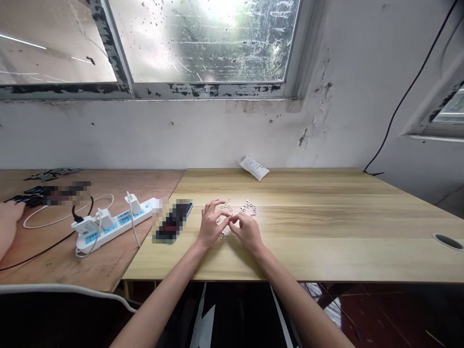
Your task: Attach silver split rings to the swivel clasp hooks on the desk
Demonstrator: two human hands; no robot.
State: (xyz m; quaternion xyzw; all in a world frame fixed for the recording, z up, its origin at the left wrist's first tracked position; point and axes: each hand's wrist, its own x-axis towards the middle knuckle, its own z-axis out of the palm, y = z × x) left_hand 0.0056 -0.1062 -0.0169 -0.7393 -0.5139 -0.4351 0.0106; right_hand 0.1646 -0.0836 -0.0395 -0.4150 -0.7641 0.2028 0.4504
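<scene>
Over the light wooden table (326, 222), my left hand (210, 224) and my right hand (248, 229) meet at the fingertips. Each has thumb and forefinger closed in a pinch. What lies between them is too small and too covered to make out. Thin metal rings (226, 207) are scattered just beyond my left hand. Past my right hand, small silvery metal pieces (248, 208) lie in a curved group. Another little metal piece (222, 235) rests beneath my left hand, close to its wrist side.
A phone (174, 221), partly blurred, lies left of my hands. Farther left, a white power strip (118, 224) with plugs and cables sits on a brown table (108, 266). A white packet (254, 167) is by the wall. Another person's hand (10, 222) shows at the left edge.
</scene>
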